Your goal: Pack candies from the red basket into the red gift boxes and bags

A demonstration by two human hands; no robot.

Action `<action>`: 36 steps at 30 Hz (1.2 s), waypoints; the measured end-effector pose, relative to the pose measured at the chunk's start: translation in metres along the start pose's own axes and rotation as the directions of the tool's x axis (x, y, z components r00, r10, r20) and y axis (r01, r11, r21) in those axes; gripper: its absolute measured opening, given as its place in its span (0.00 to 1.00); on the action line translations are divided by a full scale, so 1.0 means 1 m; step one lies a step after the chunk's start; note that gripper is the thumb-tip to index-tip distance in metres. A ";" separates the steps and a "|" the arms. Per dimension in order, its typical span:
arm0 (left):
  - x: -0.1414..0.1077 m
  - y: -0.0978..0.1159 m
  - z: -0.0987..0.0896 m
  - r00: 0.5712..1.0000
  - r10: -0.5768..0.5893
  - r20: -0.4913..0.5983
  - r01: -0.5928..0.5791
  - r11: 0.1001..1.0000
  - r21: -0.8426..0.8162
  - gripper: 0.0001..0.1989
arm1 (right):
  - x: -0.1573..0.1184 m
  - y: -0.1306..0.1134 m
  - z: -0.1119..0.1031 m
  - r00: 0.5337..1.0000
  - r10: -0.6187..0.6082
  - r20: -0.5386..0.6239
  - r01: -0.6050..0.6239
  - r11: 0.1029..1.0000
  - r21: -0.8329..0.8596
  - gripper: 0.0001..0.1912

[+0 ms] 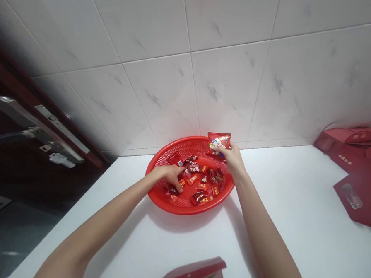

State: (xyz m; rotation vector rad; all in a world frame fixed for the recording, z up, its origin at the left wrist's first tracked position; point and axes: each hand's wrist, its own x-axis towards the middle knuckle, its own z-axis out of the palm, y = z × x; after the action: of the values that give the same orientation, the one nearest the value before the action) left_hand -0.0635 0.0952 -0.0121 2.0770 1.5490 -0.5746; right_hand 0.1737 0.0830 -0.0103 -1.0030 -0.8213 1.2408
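Observation:
A red plastic basket [189, 209] with perforated sides holds several small wrapped candies [192, 179] in red, orange and dark wrappers. Inside its left part, my left hand [172, 176] reaches down among the candies, thumb and forefinger apart; its other fingers are partly hidden. Over the basket's right rear rim, my right hand [232, 158] pinches a red snack packet [219, 141] with a colourful printed front, thumb across its face. Another red packet [175, 158] with a barcode label lies at the basket's left rear.
The basket stands on a white table [282, 181] against a tiled wall [225, 87]. At the near edge is an open red cardboard box [194, 272], partly cut off. More red gift boxes [355, 152] lie on the right. A dark door with a metal handle [14, 134] is at left.

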 end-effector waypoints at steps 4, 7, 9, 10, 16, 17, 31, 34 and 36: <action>-0.001 0.002 -0.002 0.931 0.258 -0.257 -0.335 0.885 -0.324 0.41 | 0.002 0.002 -0.001 1.000 -0.015 0.009 0.014 1.000 0.015 0.18; -0.015 0.015 -0.009 0.867 0.330 -0.375 -0.424 0.883 -0.202 0.34 | 0.003 0.004 -0.001 1.000 -0.025 0.004 0.025 0.999 0.039 0.17; -0.026 0.032 -0.008 0.847 0.438 -0.303 -0.471 0.881 -0.045 0.29 | 0.003 0.004 -0.001 0.999 -0.037 -0.010 0.037 0.998 0.047 0.16; -0.030 0.042 -0.003 0.830 0.493 -0.261 -0.504 0.863 0.027 0.28 | 0.003 0.004 -0.001 0.999 -0.042 -0.014 0.043 0.998 0.046 0.16; -0.006 0.084 0.031 0.643 0.764 -0.048 -0.684 0.602 0.413 0.16 | 0.001 0.002 0.002 0.999 -0.038 -0.034 0.040 0.998 0.050 0.16; 0.002 0.085 0.030 0.647 0.762 -0.035 -0.674 0.593 0.440 0.14 | 0.001 0.002 0.002 0.999 -0.037 -0.038 0.039 0.998 0.050 0.16; -0.045 0.025 0.010 1.000 0.004 -0.022 0.003 0.953 0.302 0.22 | 0.007 0.007 0.000 0.999 -0.050 -0.004 0.050 0.997 0.066 0.15; -0.028 0.031 0.027 0.998 0.024 -0.055 -0.006 0.954 0.300 0.25 | 0.007 0.008 0.000 0.998 -0.064 0.003 0.064 0.996 0.066 0.15; -0.014 0.040 0.030 0.996 0.052 -0.066 -0.029 0.947 0.320 0.24 | 0.006 0.008 0.001 0.998 -0.058 0.001 0.057 0.996 0.065 0.15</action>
State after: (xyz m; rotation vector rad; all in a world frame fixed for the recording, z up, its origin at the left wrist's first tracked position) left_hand -0.0302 0.0568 -0.0226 2.3875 1.5316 -0.7866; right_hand 0.1711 0.0892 -0.0172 -0.9194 -0.8017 1.2125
